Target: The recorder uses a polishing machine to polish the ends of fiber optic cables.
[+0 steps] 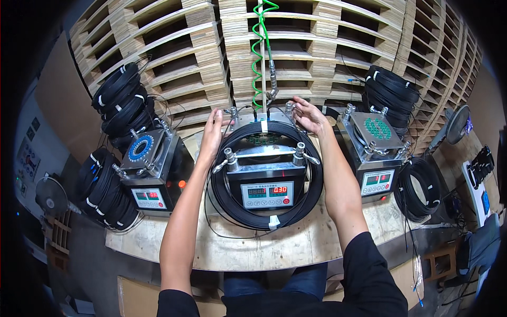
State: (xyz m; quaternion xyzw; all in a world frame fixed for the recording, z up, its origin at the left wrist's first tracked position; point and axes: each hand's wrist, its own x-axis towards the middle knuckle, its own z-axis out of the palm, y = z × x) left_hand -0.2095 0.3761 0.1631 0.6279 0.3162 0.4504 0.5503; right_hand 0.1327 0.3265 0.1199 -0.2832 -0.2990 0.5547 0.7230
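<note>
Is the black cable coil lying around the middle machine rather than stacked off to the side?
Yes, the black cable coil encircles the middle machine on the wooden table, with the left hand and right hand at its far edge.

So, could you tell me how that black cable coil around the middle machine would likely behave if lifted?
The black cable coil would probably sag, being thin loops. Its white ties should keep the turns bundled. The left hand and right hand are at its far edge.

A large coil of thin black cable [264,211], bound with white tape at its near and far points, lies flat on the wooden bench. It encircles the middle metal machine [266,182], a grey box with a red-digit display panel facing near.
</note>
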